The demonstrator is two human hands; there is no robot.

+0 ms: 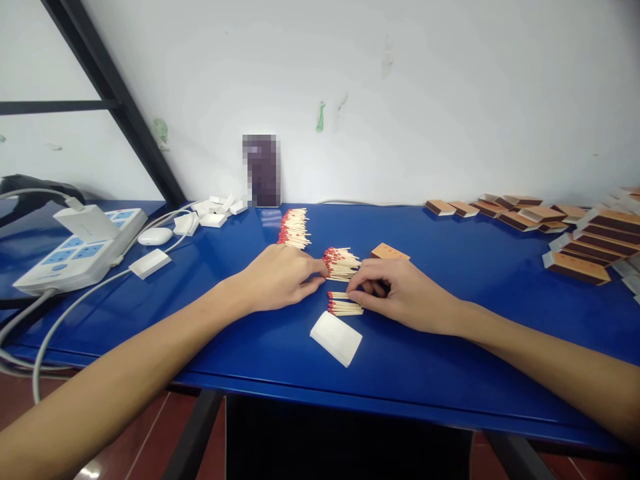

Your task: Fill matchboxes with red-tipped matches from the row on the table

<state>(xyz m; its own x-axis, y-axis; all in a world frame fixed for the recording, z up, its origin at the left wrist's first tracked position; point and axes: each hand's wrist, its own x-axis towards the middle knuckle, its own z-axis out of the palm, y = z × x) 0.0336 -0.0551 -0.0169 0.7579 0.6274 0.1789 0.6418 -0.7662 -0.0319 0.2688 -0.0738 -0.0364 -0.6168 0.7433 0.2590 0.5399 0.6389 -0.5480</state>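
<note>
My left hand (285, 277) rests at the red-headed end of a pile of matches (342, 264). Its index finger and thumb are drawn close together at the heads; whether a match is between them is hidden. On the other side, my right hand (400, 290) pinches the plain end of a match (339, 295) with thumb and index finger. That match lies at the top of a small row of matches (346, 309). Just below the row lies a white matchbox tray (336, 339). Behind my right hand sits a tan matchbox sleeve (390, 252), partly covered.
Another match pile (294, 229) lies farther back. Several matchbox sleeves (520, 212) are scattered at the back right, with a stack (595, 247) at the right. White trays (215, 219), a power strip (80, 250) and cables occupy the left. A pixelated dark rectangle (263, 170) leans on the wall.
</note>
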